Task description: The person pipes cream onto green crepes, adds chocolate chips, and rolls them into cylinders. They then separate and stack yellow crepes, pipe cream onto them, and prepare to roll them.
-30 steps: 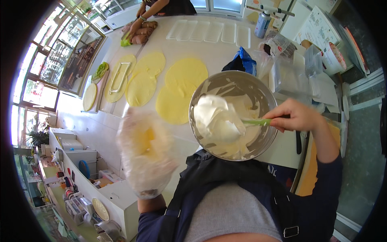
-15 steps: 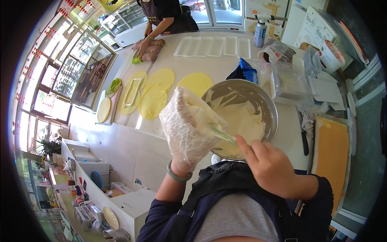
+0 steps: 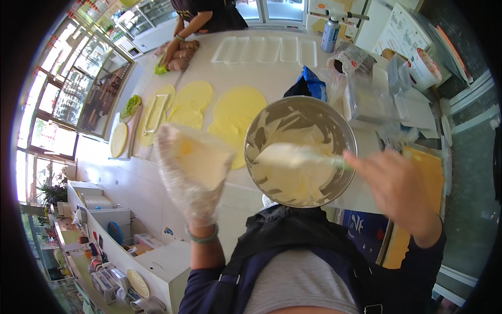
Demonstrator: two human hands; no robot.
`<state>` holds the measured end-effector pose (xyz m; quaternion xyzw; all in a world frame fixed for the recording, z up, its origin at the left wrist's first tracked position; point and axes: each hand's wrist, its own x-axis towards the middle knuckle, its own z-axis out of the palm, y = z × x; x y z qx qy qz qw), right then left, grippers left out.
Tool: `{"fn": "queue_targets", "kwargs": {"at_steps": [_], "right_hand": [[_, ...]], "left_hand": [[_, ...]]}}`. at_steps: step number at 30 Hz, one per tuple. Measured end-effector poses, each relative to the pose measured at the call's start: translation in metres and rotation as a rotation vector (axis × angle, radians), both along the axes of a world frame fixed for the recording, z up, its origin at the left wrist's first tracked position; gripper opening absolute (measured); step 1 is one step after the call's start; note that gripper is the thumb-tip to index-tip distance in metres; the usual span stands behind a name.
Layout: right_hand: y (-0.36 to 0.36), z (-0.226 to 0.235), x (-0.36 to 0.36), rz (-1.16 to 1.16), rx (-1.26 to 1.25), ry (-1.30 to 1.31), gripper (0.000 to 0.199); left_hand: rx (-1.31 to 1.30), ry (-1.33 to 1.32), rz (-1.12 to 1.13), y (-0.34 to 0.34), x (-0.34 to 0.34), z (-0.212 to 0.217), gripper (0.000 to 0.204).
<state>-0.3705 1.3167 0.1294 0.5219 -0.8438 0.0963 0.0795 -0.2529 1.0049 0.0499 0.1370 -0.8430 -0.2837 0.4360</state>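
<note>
Bright daylight is coming in from the windows (image 3: 63,99) left of the bowl (image 3: 300,152), washing them out and lighting the white counter (image 3: 272,73) evenly, with only soft shadows. The right hand (image 3: 400,188) and spatula (image 3: 298,157) are smearing with motion blur, and the bagged left hand (image 3: 193,167) is looking soft. Fisheye distortion is bending straight edges far from the bowl, and a black vignette is ringing the frame.

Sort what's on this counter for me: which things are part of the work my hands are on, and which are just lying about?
In hand:
left hand, gloved, holding a piping bag
right hand on a spatula
steel bowl of cream

Lying about:
yellow crepes
clear trays
spray can
blue packet
paper cup
</note>
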Motion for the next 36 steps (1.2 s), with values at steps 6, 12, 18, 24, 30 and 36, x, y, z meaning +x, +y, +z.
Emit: {"fn": "queue_targets", "kwargs": {"at_steps": [6,12,18,24,30,36], "right_hand": [[-0.033,-0.072,-0.057,0.074,0.418,0.054,0.018],[-0.034,-0.073,-0.071,0.277,0.699,-0.496,0.013],[-0.024,-0.069,-0.12,0.034,0.529,-1.577,0.033],[-0.024,-0.036,-0.066,0.086,-0.158,-1.049,0.043],[-0.053,-0.06,0.045,0.131,-0.196,0.043,0.062],[-0.032,-0.015,0.043,0.189,-0.093,-0.069,0.059]], "left_hand": [[0.128,0.022,0.066,0.012,0.029,-0.001,0.109],[0.342,0.095,0.14,0.015,0.023,0.011,0.107],[0.744,0.19,0.144,0.017,0.019,0.016,0.104],[1.268,0.376,0.043,0.026,0.008,0.01,0.105],[0.291,-0.127,-0.04,0.033,0.009,-0.008,0.114],[-0.06,-0.148,0.066,0.029,0.004,-0.009,0.123]]}}
